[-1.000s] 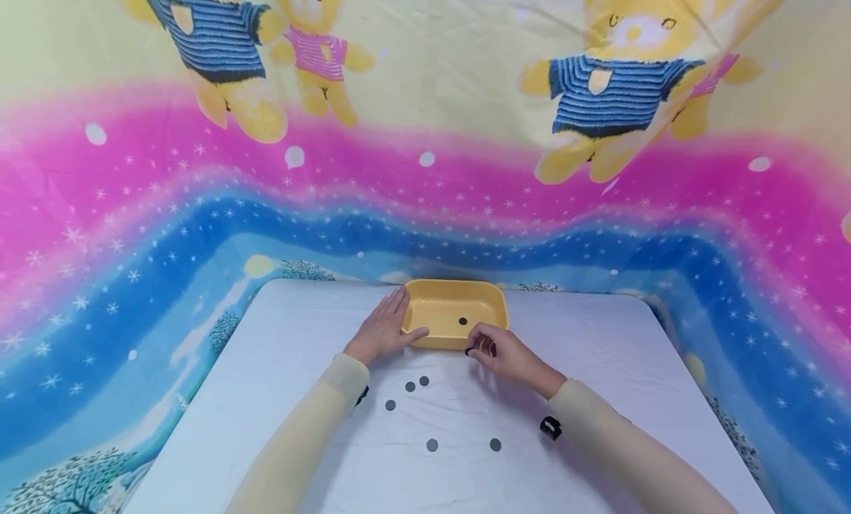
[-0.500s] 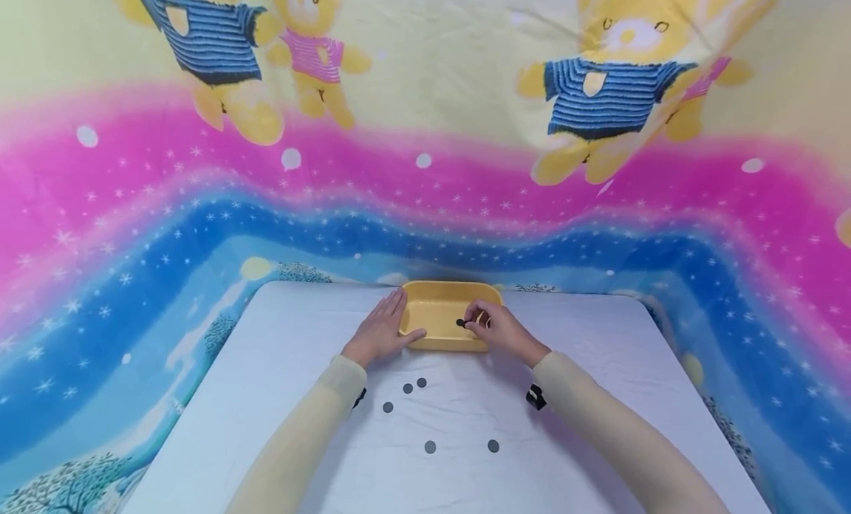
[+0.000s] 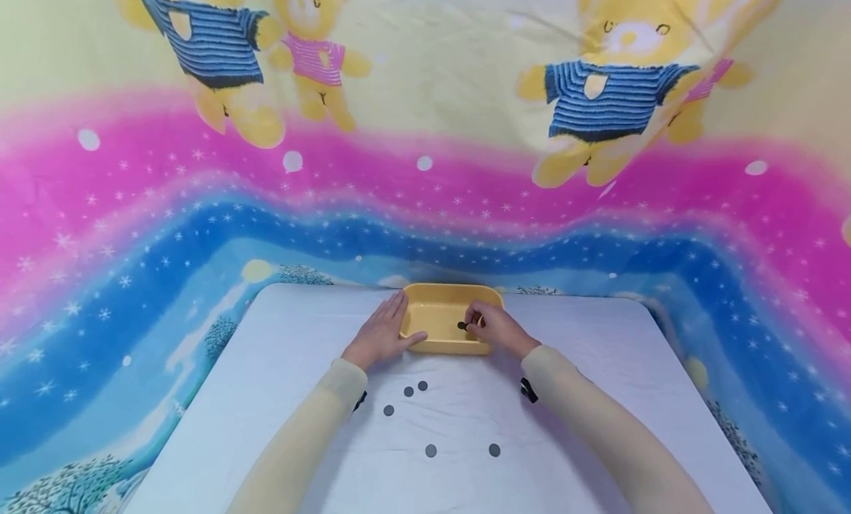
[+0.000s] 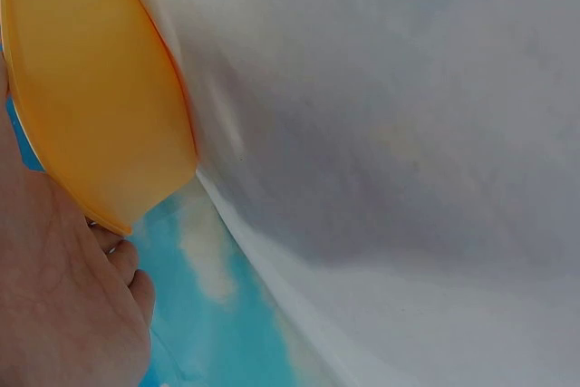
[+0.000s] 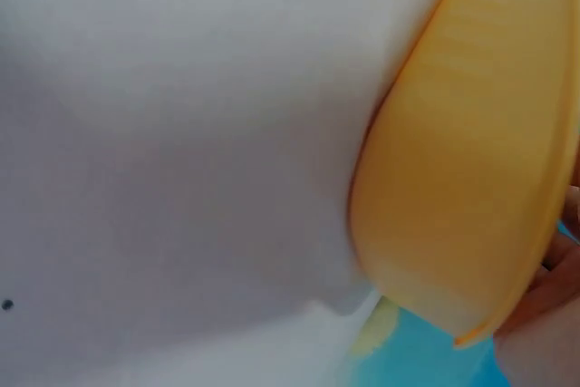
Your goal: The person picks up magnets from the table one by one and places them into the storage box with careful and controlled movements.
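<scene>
Where the white tabletop [image 3: 299, 337] meets the patterned cloth [image 3: 425, 204] at its far edge, the head view shows a yellow box [image 3: 452, 347] standing just beside that edge. The left hand [image 3: 380, 335] lies with straight fingers along the box's left end, thumb at the near rim. Over the near right rim reaches the right hand [image 3: 497, 328], its grip clamped by curled fingers on a dark disc [image 3: 462, 325]. Nearer the person, five grey discs [image 3: 431, 450] lie on the tabletop: three grouped left, two lower and well apart. White surface stretches from both hands to the side edges.

In the left wrist view, the palm is at lower left, fingers partly hidden behind the box.

In the right wrist view, the box wall stands at right, with broad white surface leftward; the fingertips are hidden beyond the rim.
</scene>
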`<action>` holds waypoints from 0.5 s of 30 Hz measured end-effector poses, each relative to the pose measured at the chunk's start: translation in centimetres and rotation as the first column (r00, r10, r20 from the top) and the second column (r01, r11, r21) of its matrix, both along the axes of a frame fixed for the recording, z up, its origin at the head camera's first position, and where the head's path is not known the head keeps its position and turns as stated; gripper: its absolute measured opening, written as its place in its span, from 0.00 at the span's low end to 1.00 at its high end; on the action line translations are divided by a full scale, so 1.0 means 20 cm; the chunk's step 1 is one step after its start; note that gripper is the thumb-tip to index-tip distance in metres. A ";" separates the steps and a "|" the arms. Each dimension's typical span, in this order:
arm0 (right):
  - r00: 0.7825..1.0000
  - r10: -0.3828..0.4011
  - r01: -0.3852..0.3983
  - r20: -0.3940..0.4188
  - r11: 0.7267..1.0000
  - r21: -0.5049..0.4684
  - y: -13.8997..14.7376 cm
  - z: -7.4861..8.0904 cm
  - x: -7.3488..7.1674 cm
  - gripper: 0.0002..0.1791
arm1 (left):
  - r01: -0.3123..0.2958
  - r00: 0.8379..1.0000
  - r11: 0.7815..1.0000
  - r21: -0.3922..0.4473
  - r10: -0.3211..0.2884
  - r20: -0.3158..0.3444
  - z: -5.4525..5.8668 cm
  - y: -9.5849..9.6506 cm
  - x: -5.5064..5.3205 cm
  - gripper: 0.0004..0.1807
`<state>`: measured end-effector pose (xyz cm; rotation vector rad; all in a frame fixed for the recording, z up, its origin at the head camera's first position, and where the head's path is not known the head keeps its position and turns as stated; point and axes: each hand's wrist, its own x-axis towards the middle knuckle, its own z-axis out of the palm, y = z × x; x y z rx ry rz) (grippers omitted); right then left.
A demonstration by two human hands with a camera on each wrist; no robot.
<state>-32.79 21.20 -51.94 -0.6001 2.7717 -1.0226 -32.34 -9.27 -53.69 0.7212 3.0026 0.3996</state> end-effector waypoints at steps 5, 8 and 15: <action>1.000 -0.014 0.013 0.011 0.998 0.069 -0.01 -0.01 -0.03 0.02 | 0.013 1.000 1.000 0.007 -0.013 -0.003 0.01 0.00 0.00 0.59; 1.000 0.005 -0.005 0.006 0.994 0.113 -0.02 0.00 -0.05 0.03 | 0.010 1.000 1.000 0.014 -0.010 -0.003 0.01 -0.01 -0.01 0.59; 0.999 0.041 -0.038 -0.005 0.972 0.231 -0.04 0.01 -0.08 0.03 | 0.006 1.000 1.000 0.006 -0.006 0.002 0.00 0.00 -0.01 0.60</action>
